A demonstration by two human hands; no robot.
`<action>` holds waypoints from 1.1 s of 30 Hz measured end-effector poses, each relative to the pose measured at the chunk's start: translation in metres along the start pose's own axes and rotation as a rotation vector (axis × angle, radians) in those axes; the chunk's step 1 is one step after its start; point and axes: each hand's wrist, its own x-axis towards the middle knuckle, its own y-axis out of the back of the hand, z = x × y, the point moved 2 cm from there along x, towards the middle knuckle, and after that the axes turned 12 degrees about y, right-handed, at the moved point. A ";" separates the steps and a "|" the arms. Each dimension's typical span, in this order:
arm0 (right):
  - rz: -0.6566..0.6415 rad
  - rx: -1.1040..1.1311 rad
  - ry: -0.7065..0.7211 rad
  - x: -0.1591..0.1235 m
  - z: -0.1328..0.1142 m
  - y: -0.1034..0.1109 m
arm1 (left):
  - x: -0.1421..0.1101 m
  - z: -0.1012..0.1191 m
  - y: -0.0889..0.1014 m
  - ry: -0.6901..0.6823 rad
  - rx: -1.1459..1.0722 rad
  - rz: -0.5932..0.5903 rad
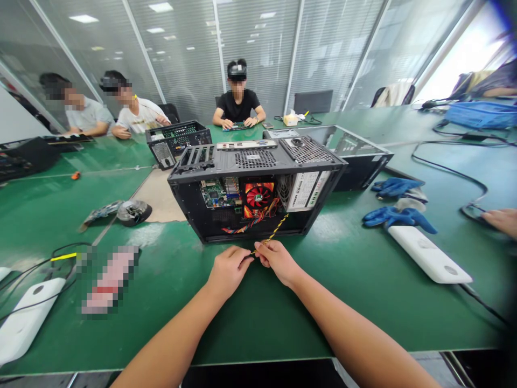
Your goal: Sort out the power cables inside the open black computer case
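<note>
Both my hands meet in front of an open computer case [258, 161] that lies on the green table. My left hand [231, 269] pinches the end of a yellow-and-black twisted cable [278, 228], where a small dark part shows. Right beside it, my right hand [278, 262] grips the same cable a little higher up. The cable runs up into the case near the white-labelled power supply [307, 191]. Inside the case sit a fan with red blades [259, 198], a green circuit board [218, 193] and a bundle of multicoloured wires [250, 225].
Blue work gloves [398, 215] and a white power strip [430, 254] lie to the right; another white power strip [30, 318] is at left. Tape [134, 212] rests on the left. Behind stand a second case [177, 141] and a panelled case [355, 161]. Several people sit around the table.
</note>
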 end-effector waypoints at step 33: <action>-0.030 -0.079 0.013 0.000 0.000 0.001 | 0.002 -0.004 0.001 0.178 0.000 -0.014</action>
